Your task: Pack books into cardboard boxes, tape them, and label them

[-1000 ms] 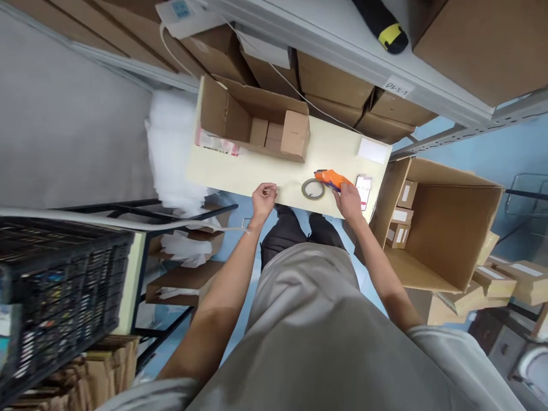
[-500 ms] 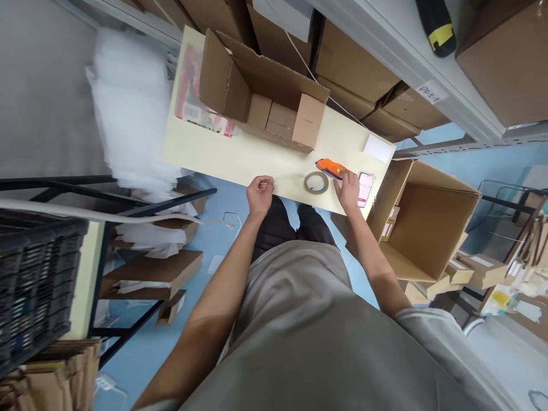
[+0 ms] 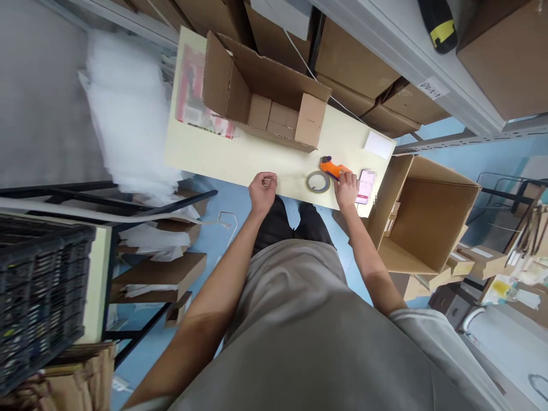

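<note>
My left hand (image 3: 262, 193) is closed in a pinch at the table's near edge. A faint clear strip of tape seems to run from its fingertips to the tape roll (image 3: 317, 181), which lies flat on the table. Just right of the roll, my right hand (image 3: 346, 190) grips an orange hand tool with dark blue parts (image 3: 333, 169); its exact kind is unclear. The fingers cover the tool's near end. Close to the right hand's outer side lies a phone with a lit pink screen (image 3: 365, 186).
An open cardboard box (image 3: 274, 137) stands at the back of the cream table (image 3: 205, 154), over a red-and-white printed packet (image 3: 190, 91). White paper (image 3: 377, 144) lies at the right. A large open carton (image 3: 432, 222) stands beyond that end. White sheets (image 3: 128, 114) hang left; shelving runs behind.
My right hand has shifted slightly left and turned the orange tool, whose far end now points more upward. The left hand stays pinched in nearly the same place.
</note>
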The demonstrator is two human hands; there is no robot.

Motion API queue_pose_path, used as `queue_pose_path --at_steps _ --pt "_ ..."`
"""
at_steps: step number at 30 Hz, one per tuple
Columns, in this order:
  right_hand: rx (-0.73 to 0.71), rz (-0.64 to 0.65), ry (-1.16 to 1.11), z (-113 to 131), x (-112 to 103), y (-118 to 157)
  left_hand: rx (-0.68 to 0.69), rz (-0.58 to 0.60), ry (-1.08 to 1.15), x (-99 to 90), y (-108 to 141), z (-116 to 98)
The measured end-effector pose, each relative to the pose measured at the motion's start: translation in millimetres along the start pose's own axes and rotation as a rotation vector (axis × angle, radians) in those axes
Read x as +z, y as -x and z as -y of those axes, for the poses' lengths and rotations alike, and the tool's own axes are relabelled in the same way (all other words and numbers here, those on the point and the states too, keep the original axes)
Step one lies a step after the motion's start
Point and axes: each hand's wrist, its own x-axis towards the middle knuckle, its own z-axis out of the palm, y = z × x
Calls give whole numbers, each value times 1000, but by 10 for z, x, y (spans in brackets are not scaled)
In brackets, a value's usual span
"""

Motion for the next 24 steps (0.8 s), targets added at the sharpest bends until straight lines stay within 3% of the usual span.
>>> queue_pose_path --at_steps 5,14,24 --pt "40 50 76 -53 -63 -155 13 21 -21 -34 -60 -27" --pt "-30 8 -36 -231 -46 -485 11 48 -40 -98 -29 -21" --pt "-309 68 4 -324 -71 -736 19 41 -77 -126 34 -75"
